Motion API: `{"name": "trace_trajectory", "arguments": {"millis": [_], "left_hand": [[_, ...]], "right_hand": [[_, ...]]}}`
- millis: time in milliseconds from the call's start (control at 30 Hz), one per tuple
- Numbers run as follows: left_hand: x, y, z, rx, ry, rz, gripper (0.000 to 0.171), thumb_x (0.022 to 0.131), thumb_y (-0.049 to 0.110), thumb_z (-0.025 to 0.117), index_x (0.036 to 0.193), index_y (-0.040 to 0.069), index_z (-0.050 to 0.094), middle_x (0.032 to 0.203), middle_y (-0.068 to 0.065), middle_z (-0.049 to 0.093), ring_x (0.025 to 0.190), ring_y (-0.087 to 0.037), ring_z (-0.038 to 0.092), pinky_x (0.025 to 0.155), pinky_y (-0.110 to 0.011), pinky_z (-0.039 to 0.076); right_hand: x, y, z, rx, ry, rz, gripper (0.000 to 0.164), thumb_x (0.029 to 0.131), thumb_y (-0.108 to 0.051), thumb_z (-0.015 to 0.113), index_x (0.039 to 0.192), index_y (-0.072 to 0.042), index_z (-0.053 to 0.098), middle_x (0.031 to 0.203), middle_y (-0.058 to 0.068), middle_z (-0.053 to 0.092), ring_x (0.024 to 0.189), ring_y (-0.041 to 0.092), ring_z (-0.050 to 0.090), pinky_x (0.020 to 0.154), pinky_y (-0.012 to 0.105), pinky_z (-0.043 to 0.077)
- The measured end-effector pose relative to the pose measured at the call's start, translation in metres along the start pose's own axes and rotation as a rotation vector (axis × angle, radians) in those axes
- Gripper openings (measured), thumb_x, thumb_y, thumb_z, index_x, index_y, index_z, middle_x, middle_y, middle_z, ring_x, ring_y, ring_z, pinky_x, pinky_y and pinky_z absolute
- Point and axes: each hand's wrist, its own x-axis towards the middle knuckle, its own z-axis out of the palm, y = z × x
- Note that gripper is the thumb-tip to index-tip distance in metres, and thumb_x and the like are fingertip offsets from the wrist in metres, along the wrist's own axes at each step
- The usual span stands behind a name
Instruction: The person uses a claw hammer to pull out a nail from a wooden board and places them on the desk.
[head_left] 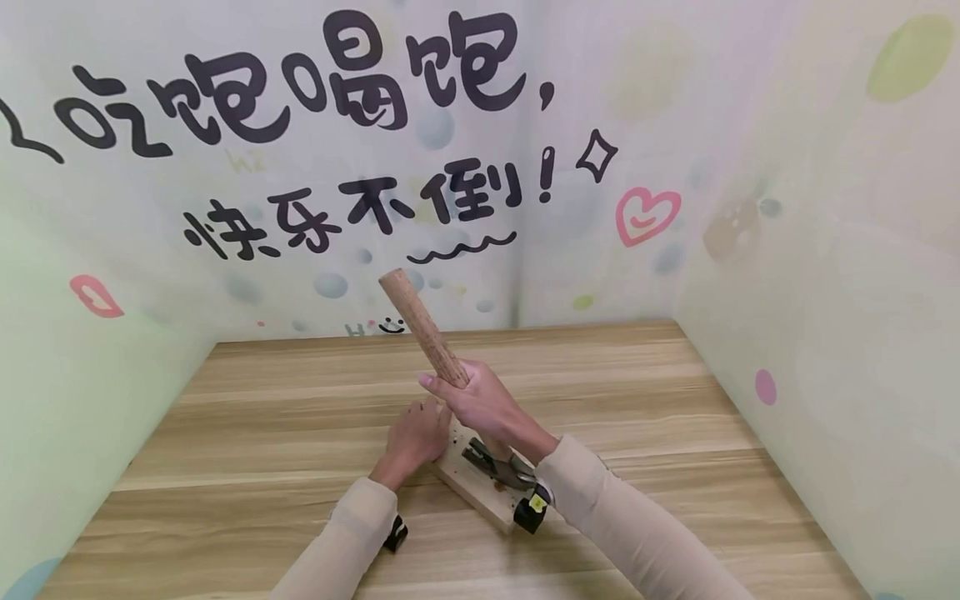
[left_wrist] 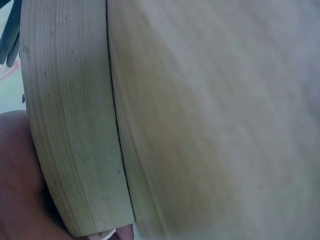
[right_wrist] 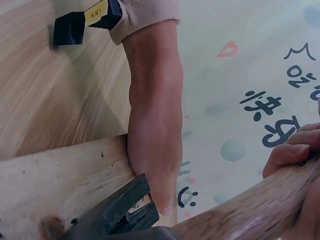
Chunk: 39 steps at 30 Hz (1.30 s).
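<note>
A claw hammer [head_left: 423,325] with a long wooden handle slants up and leftward from my right hand [head_left: 483,404], whose fingers wrap the handle. Its dark metal head [head_left: 502,468] is low over a pale wooden board [head_left: 476,493], claw toward the board's upper face; whether it touches cannot be told. Small dark marks and a brown spot [right_wrist: 51,227] show on that face. At the board's far end, my left hand [head_left: 418,433] grips the wood. Fingertips curl past the end of the board [left_wrist: 75,125] in the left wrist view.
The board lies on a wood-grain tabletop [head_left: 300,400]. Pale printed walls [head_left: 585,283] stand behind the table and along both sides. A black wrist device [head_left: 530,512] with a yellow label is at the right cuff, another black one [head_left: 396,533] at the left cuff.
</note>
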Motion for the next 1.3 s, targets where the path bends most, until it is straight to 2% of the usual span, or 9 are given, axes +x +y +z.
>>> {"name": "trace_trajectory", "arguments": {"millis": [467,833,1300], "left_hand": [[-0.003,0.0,-0.003,0.001,-0.006,0.01,0.047,0.105,0.033,0.035,0.126,-0.003,0.057,0.111,-0.029,0.062,0.109,-0.046,0.059,0.087,-0.058,0.048],[-0.004,0.003,-0.001,-0.003,-0.007,-0.027,0.047,0.105,0.036,0.035,0.124,-0.001,0.057,0.111,-0.027,0.061,0.108,-0.046,0.059,0.083,-0.059,0.049],[-0.002,0.005,-0.001,0.013,0.007,-0.023,0.044,0.105,0.035,0.037,0.116,-0.001,0.058,0.104,-0.026,0.062,0.102,-0.046,0.061,0.079,-0.058,0.049]], "right_hand": [[-0.005,0.001,-0.001,0.067,-0.011,-0.018,0.04,0.094,-0.05,0.063,0.083,-0.012,0.055,0.055,-0.005,0.038,0.047,0.01,0.036,0.043,0.025,0.032],[-0.008,0.004,-0.004,0.094,-0.004,-0.039,0.041,0.095,-0.048,0.062,0.089,-0.007,0.058,0.054,-0.005,0.04,0.046,0.01,0.036,0.042,0.025,0.031],[-0.01,0.007,-0.01,0.101,-0.003,-0.067,0.041,0.096,-0.045,0.062,0.09,-0.005,0.059,0.055,-0.004,0.041,0.047,0.011,0.037,0.043,0.025,0.032]]}}
